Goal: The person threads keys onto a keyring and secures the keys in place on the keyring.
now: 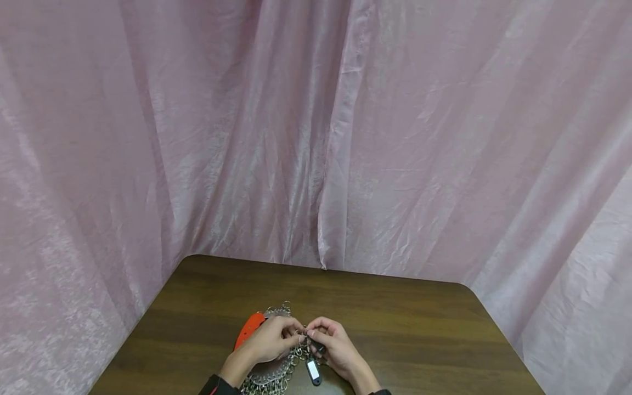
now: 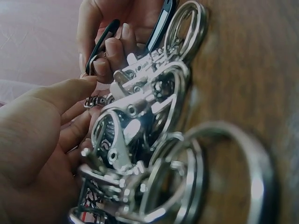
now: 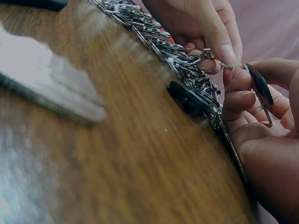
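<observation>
Both hands meet over the near part of the table. My left hand (image 1: 271,339) pinches a small metal key ring (image 3: 221,64) with a clasp chain between thumb and forefinger. Facing it, my right hand (image 1: 338,348) holds a black key tag (image 3: 260,85) in its fingers, right at that ring. A second black key tag (image 1: 313,372) with a white label hangs below the right hand. Beneath the left hand lies a row of silver key rings and clasps (image 2: 133,109), fixed along the edge of a rounded panel (image 1: 269,373). An orange-red strip (image 1: 249,330) shows beside the left hand.
A brown wooden table (image 1: 419,329) with rounded far corners carries everything. Pink curtains (image 1: 296,137) hang behind and along its sides. In the right wrist view, a blurred pale object (image 3: 46,70) and a dark object (image 3: 37,4) lie to the left.
</observation>
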Tool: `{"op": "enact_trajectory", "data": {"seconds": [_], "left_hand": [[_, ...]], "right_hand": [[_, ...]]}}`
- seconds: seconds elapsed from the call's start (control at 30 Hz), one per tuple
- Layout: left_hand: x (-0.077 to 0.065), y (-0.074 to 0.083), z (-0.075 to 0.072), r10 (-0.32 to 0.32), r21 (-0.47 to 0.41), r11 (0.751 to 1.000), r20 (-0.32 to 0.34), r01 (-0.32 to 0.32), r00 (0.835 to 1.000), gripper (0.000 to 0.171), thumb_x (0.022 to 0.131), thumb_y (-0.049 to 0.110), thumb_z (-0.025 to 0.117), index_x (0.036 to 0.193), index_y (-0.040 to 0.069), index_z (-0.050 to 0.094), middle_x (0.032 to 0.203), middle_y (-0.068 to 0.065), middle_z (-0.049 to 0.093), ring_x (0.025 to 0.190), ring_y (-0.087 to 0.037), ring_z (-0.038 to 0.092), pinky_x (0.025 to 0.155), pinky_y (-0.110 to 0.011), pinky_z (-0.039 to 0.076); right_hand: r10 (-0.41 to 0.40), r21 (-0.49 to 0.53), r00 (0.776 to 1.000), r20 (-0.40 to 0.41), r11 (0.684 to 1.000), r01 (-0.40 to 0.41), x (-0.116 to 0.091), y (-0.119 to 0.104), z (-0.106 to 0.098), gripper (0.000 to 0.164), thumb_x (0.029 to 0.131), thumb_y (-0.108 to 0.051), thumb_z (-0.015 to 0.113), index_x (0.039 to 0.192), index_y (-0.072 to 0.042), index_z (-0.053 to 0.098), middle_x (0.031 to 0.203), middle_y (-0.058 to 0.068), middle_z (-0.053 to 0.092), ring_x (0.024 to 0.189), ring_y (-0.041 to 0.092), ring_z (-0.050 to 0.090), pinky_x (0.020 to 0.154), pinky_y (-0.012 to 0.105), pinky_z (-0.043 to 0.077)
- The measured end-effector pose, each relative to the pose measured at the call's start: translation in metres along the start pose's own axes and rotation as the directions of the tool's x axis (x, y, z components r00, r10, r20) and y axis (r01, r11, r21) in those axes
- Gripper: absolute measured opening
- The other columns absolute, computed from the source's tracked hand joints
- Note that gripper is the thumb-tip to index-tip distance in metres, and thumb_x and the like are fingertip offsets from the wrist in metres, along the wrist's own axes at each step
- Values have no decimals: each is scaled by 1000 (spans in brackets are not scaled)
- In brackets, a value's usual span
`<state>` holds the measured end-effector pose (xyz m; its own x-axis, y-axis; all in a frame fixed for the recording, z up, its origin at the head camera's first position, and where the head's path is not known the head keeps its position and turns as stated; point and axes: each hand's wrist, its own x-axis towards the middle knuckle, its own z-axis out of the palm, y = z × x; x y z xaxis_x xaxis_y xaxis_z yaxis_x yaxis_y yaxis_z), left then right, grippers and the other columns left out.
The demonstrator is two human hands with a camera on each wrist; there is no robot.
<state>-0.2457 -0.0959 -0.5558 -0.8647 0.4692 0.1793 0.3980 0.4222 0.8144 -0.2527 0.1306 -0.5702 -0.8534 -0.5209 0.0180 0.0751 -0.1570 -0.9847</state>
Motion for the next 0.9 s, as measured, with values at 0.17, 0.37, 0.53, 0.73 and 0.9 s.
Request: {"op": "enact_trajectory", "data": {"seconds": [0.17, 0.37, 0.53, 0.73, 0.9], "left_hand": [[1, -1, 1, -12, 30, 999, -15, 12, 1000, 17, 102, 26, 73, 112, 14, 79, 86, 14, 69, 74, -2, 63, 68, -26, 53], [2, 0, 2, -21, 41, 999, -22, 22, 1000, 20, 103, 29, 72, 113, 14, 79, 87, 15, 69, 75, -2, 63, 68, -26, 53], [2, 0, 4, -36, 36, 999, -37, 38, 999, 18, 102, 32, 73, 110, 17, 78, 85, 15, 69, 74, -3, 64, 68, -26, 53], [2, 1, 4, -30, 51, 998, -64, 34, 997, 15, 101, 31, 75, 106, 17, 77, 84, 15, 69, 73, -2, 64, 66, -25, 53], [3, 0, 4, -29, 60, 998, -71, 33, 997, 14, 100, 31, 76, 104, 18, 77, 83, 15, 68, 72, -2, 63, 66, -25, 53]], "right_hand": [[1, -2, 1000, 1, 1000, -1, 0, 0, 0, 43, 104, -8, 63, 121, 26, 43, 80, -1, 62, 63, 6, 56, 53, 18, 42], [-3, -3, 1000, 7, 1000, 3, 0, 1, -1, 43, 104, -8, 62, 121, 27, 42, 80, -2, 62, 62, 6, 55, 54, 18, 42], [-8, 1, 1000, 0, 1000, 8, -1, 1, 0, 43, 104, -7, 63, 120, 26, 42, 79, -3, 63, 61, 6, 55, 53, 18, 42], [-24, 4, 1000, -16, 1000, 24, 0, 1, 1, 40, 103, -7, 64, 118, 25, 45, 82, -2, 63, 63, 6, 54, 54, 19, 41], [-29, -7, 999, -29, 1000, 29, 0, 1, 1, 40, 103, -7, 65, 119, 24, 47, 83, -1, 61, 61, 7, 50, 53, 21, 39]]}}
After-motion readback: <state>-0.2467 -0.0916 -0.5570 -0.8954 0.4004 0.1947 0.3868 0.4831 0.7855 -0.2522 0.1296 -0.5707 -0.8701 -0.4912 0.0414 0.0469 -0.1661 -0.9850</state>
